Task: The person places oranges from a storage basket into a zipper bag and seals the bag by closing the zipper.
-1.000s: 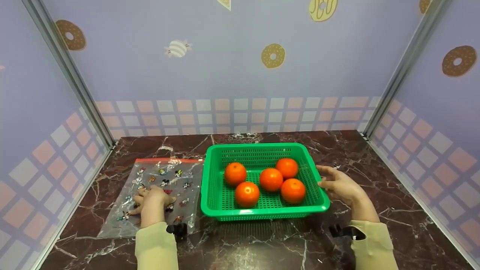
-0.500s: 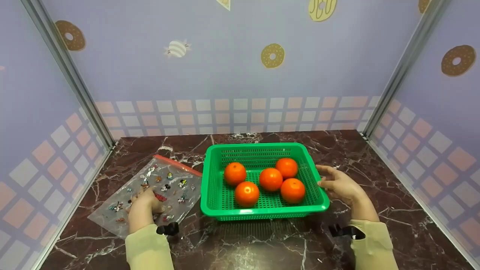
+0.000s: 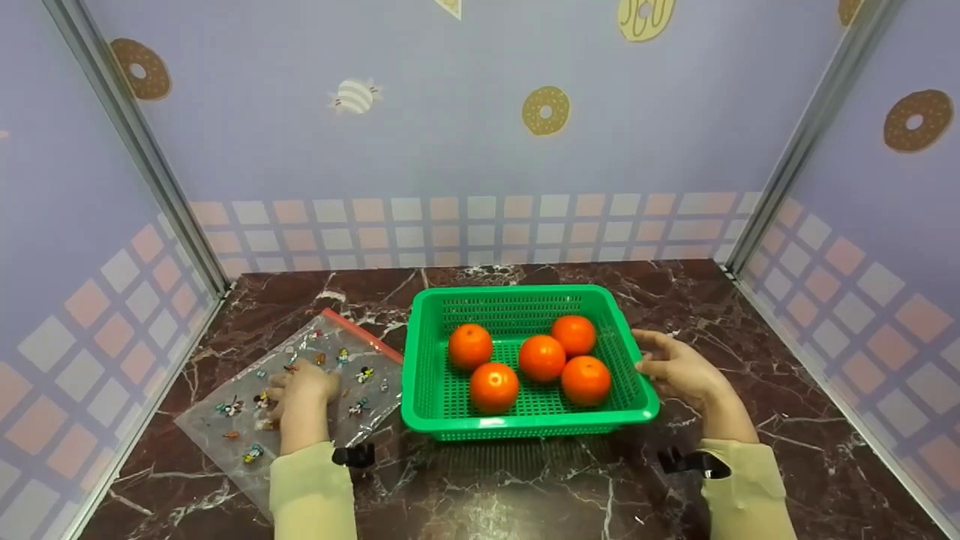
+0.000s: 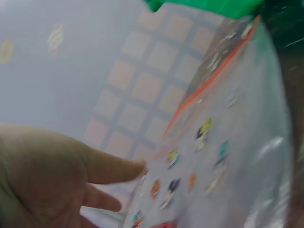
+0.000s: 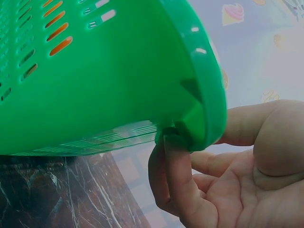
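Note:
My left hand [image 3: 306, 390] rests on a clear plastic zip bag [image 3: 240, 431], printed with small cartoon figures and edged with a red zip strip. In the left wrist view, the thumb [image 4: 114, 168] and fingers lie extended over the bag and pinch nothing. To the right stands a green plastic basket [image 3: 532, 425], upright on the tabletop, with several oranges inside, one orange [image 3: 494, 388] near its front. My right hand [image 3: 690, 375] holds the basket's right rim. Its fingertips [image 5: 178, 142] curl under the rim in the right wrist view, with the thumb on the other side.
The dark red marbled tabletop [image 3: 495, 495] is bounded by lilac panels [image 3: 465, 150] at the back and sides. Metal corner posts [image 3: 795, 157] stand at the back corners. The bag's right corner lies close beside the basket's left wall.
The bag has turned clockwise, its red strip now slanting down to the right. My left hand moved left, then back right over the bag. The right hand and basket stayed still.

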Tool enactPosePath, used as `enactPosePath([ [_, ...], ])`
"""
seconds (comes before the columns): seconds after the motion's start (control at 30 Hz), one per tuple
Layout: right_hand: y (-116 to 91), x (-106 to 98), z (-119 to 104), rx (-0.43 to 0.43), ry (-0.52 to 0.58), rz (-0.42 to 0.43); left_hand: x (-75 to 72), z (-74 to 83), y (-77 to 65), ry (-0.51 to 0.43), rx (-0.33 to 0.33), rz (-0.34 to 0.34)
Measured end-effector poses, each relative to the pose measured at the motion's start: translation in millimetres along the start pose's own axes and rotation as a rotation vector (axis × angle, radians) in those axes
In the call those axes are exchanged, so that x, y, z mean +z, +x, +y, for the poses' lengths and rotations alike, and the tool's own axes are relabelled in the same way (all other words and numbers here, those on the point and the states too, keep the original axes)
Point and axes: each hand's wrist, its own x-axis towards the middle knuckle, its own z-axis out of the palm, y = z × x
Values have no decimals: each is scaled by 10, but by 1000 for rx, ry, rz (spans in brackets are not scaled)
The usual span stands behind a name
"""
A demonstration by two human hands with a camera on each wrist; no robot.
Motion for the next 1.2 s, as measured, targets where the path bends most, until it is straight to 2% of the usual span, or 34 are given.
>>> enactPosePath([
  [0.13, 7, 2, -12, -7, -7, -12, 113, 16, 52, -55, 4, 39],
  [0.27, 10, 6, -20, -14, -6, -24, 175, -10, 104, -55, -6, 52],
  [0.53, 19, 5, -10, -13, -5, -20, 185, -21, 128, -15, -59, 29],
  [0.8, 5, 6, -8, -14, 15, -21, 194, -64, 145, 12, -62, 37],
  [1.0, 2, 3, -10, -20, 3, -23, 130, -82, 145, 54, -65, -5],
  [1.2, 1, -3, -9, -16, -8, -17, 41, -108, 116, 105, -24, -70],
])
